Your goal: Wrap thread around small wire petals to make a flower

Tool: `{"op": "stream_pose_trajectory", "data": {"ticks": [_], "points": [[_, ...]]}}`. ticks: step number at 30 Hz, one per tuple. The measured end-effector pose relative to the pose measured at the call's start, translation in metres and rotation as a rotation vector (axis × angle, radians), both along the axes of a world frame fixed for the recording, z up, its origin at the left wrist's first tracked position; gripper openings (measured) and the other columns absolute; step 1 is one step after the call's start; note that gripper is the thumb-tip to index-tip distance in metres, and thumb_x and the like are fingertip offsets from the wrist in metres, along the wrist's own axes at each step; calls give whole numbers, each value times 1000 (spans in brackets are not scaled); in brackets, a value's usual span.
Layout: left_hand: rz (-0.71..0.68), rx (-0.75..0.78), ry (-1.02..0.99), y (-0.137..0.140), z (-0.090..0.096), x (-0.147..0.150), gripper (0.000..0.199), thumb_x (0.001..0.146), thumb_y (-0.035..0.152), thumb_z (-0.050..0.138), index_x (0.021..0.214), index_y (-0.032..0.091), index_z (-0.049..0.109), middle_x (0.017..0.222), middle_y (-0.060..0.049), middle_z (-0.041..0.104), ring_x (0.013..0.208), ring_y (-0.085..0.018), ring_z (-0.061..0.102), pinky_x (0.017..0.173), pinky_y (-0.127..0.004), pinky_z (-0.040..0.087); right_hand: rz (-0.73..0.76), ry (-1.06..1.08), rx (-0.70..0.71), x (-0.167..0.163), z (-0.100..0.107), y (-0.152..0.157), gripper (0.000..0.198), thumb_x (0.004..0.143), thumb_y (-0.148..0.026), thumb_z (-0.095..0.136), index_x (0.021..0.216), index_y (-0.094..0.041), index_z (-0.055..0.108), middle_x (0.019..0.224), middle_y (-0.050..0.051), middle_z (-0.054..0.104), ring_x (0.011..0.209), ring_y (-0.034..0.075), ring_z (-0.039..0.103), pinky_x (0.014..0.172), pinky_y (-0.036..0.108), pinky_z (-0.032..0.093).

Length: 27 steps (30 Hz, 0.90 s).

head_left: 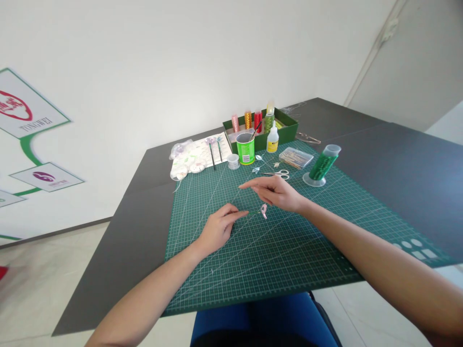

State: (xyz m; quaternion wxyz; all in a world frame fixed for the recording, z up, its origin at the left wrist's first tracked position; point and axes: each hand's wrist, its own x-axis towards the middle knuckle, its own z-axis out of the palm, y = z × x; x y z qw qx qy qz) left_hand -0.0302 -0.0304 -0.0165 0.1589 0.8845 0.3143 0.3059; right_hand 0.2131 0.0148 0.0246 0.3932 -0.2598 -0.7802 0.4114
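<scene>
My left hand is closed, thumb and index finger pinching the end of a thin green stem. At the stem's other end is a small pale pink flower piece, just above the cutting mat. Above and to the right of the stem hovers my right hand, index finger stretched to the left and the other fingers curled in. Whether a fine thread is in those curled fingers is too small to make out. A spool of green thread stands upright on a clear base beyond my right hand.
On the green cutting mat are small scissors, a clear box of sticks, a glue bottle, a green can and a small round tub. Behind stands a green box with several thread spools.
</scene>
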Motion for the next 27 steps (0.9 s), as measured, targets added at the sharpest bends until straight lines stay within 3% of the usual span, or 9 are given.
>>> {"op": "stream_pose_trajectory", "data": {"ticks": [16,27], "points": [[-55,34,-119,-3,1,0,40,98,6,45,127,24,67,100,-5,63,88,-14,60,73,-26,52,-7,-45,-102,5,-16,15,39,100,-30,45,123,-8,68,47,-9,39,42,8,34,45,23,30],[-8,28,-220,-6,10,2,35,100,10,46,124,24,68,97,-5,64,85,-13,60,74,-26,53,6,-132,-169,6,-28,21,44,99,-36,46,127,-8,67,48,-9,40,44,8,36,48,22,34]]}}
